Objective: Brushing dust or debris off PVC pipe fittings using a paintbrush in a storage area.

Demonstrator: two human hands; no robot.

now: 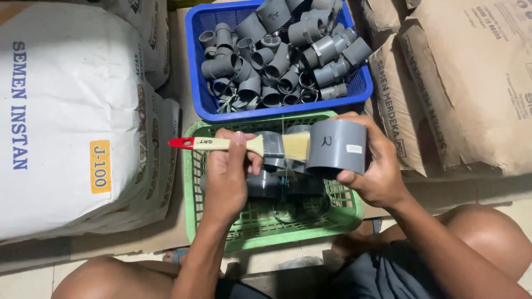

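Grey pipe fitting (336, 147), a short wide plastic sleeve, is what we hold in our right hand (372, 166), fingers curled over its top and the thumb pressed under its lower rim, so the hand is closed around it and keeps it in the air just above the green basket (191, 182). Our left hand (226, 176) is wrapped around the pale wooden handle of a paintbrush (244, 144), whose red tip points away to our left and whose light bristles lie against the left side of the fitting. We see a dark mark and a small white sticker on the fitting's outer wall. Under both hands the green basket has an open lattice floor, and a few more grey fittings (265, 182) lie in it, partly hidden by the brush and our left wrist. Just beyond it, touching or nearly touching its far rim, stands a blue basket (195, 33) heaped with many grey fittings (277, 55) of several sizes, some with stepped ends. To our left a large white sack (61, 122) lies on its side, with another printed sack behind it. To our right brown paper sacks (471, 83) are stacked against one another. Both baskets rest on a flattened sheet of brown cardboard (177, 83). Our bare knees (487, 232) show at the bottom of the view, either side of the green basket, over a pale tiled floor.
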